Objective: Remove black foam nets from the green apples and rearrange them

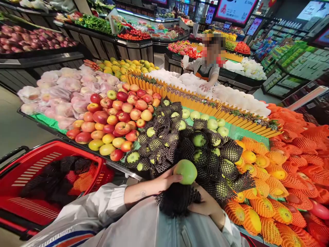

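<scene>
My left hand [168, 178] is closed round a bare green apple [188, 171], held just above the front of the fruit display. My right hand [203, 202] grips a black foam net sleeve [177, 199] directly under the apple. Beyond them lies a heap of green apples in black net sleeves [180, 144], with a few bare green apples [213, 123] further back.
Red and yellow apples [115, 116] are piled to the left, oranges in orange nets [269, 192] to the right. A red shopping basket [51, 178] with loose nets stands at lower left. Another person [208, 65] works across the yellow divider [195, 99].
</scene>
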Demonstrator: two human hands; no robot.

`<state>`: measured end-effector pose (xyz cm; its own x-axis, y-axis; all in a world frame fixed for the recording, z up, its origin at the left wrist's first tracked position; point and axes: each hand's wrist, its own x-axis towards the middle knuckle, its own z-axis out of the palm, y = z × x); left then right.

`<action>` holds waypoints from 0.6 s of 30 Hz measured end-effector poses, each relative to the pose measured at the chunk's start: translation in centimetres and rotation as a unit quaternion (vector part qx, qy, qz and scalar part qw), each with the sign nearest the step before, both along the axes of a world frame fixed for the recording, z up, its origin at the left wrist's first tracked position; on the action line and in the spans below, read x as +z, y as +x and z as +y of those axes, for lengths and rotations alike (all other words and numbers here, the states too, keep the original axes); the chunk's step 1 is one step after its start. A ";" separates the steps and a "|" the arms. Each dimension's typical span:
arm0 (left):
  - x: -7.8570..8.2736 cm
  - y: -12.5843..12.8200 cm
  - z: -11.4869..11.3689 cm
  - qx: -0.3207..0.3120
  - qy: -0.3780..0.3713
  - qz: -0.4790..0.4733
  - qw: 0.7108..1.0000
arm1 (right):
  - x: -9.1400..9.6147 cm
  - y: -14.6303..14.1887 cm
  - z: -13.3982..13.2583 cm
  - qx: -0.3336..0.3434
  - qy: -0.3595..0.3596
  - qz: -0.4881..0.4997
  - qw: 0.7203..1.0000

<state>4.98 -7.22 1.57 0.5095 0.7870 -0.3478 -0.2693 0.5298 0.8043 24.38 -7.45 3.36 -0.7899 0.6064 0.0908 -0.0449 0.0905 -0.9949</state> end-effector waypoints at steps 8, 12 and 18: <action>-0.6 -2.5 1.6 -0.030 0.022 0.014 0.999 | -1.0 1.1 -1.0 -0.220 -0.011 -0.007 0.975; 0.5 -3.5 3.0 -0.040 0.059 0.043 0.996 | -1.1 -0.5 -1.3 -0.220 0.001 0.020 0.975; 2.7 -4.2 4.8 -0.113 0.143 0.109 0.977 | 0.0 -2.8 -2.0 -0.330 0.088 0.067 0.938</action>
